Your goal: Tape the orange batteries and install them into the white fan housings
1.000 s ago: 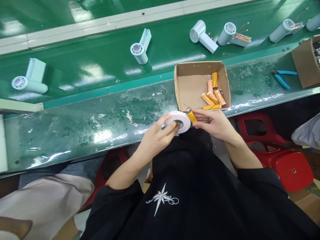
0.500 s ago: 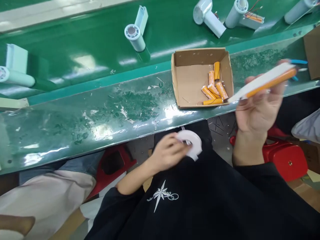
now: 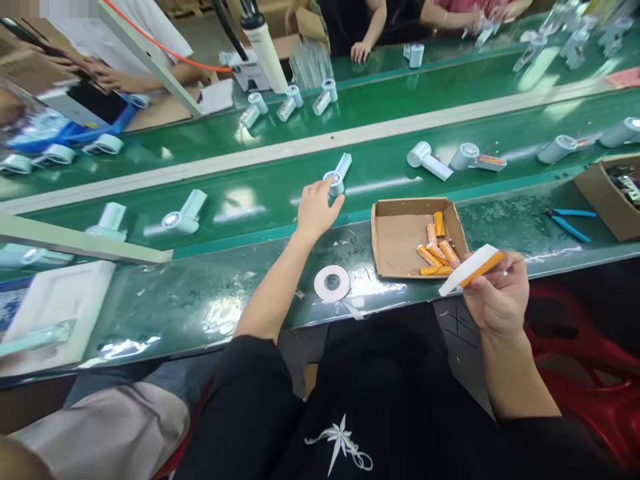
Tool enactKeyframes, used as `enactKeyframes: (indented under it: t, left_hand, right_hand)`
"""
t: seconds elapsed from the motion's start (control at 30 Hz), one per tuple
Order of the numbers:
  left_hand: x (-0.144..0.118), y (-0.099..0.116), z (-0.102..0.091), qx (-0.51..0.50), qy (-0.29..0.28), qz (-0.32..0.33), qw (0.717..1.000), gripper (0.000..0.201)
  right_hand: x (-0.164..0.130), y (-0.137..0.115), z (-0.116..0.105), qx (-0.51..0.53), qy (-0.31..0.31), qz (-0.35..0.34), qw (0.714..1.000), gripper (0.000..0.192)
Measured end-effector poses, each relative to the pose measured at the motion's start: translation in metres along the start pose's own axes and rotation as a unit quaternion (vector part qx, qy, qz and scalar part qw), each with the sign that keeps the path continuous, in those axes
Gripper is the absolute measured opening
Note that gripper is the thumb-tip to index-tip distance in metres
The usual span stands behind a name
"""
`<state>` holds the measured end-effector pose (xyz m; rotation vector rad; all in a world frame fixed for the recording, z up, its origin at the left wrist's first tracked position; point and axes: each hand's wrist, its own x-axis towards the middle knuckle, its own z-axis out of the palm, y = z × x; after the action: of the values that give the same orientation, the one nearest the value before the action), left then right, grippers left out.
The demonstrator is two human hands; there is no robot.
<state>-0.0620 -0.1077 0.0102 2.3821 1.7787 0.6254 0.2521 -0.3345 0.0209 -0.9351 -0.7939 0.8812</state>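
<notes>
My left hand (image 3: 316, 210) reaches over the green conveyor, thumb spread away from the fingers. Its fingertips are at the round end of a pale blue plastic housing (image 3: 344, 165); whether they touch it I cannot tell. In my right hand (image 3: 500, 293) is an orange battery (image 3: 483, 268) with a strip of white tape (image 3: 463, 272) along it, the tape's end sticking out past the battery. A roll of white tape (image 3: 321, 287) lies flat at the bench's near edge, its loose end trailing right. Beside my right hand, a cardboard tray (image 3: 397, 243) holds several orange batteries (image 3: 449, 251).
More pale blue housings (image 3: 183, 219) stand along the conveyor (image 3: 280, 183). Blue-handled pliers (image 3: 573, 223) and a cardboard box (image 3: 607, 207) are at right. A white foam tray (image 3: 95, 293) lies at left. Co-workers' hands (image 3: 361, 51) show across the line.
My left hand has let go of the tape roll, now on the bench, and has moved forward to the housing. The right hand has lowered, still holding the taped battery. The view has tilted up.
</notes>
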Motion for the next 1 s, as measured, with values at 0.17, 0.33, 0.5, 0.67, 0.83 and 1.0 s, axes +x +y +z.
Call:
enactKeyframes:
  t: [0.17, 0.33, 0.5, 0.67, 0.83, 1.0]
  left_hand:
    - [0.105, 0.017, 0.025, 0.160, -0.148, -0.037, 0.975, 0.066]
    - [0.113, 0.004, 0.032, 0.156, -0.214, 0.078, 0.961, 0.041]
    - [0.125, -0.010, 0.025, 0.099, -0.256, 0.150, 0.950, 0.027]
    - [0.137, -0.012, 0.024, 0.051, -0.244, 0.122, 0.961, 0.030]
    - [0.133, -0.005, 0.032, 0.030, -0.209, 0.105, 0.972, 0.031]
    - [0.133, 0.003, 0.038, 0.018, -0.201, 0.109, 0.973, 0.025]
  right_hand:
    - [-0.004, -0.010, -0.007, -0.011, -0.015, -0.021, 1.000, 0.058]
    - [0.009, -0.043, -0.031, -0.121, -0.055, -0.095, 0.987, 0.060]
    - [0.079, -0.046, 0.003, -0.195, -0.119, -0.206, 0.952, 0.057]
    - [0.186, 0.016, 0.088, -0.222, -0.242, -0.144, 0.934, 0.055]
    - [0.246, 0.085, 0.142, -0.314, -0.317, -0.024, 0.895, 0.051]
    - [0.256, 0.112, 0.145, -0.442, -0.330, -0.030, 0.834, 0.051]
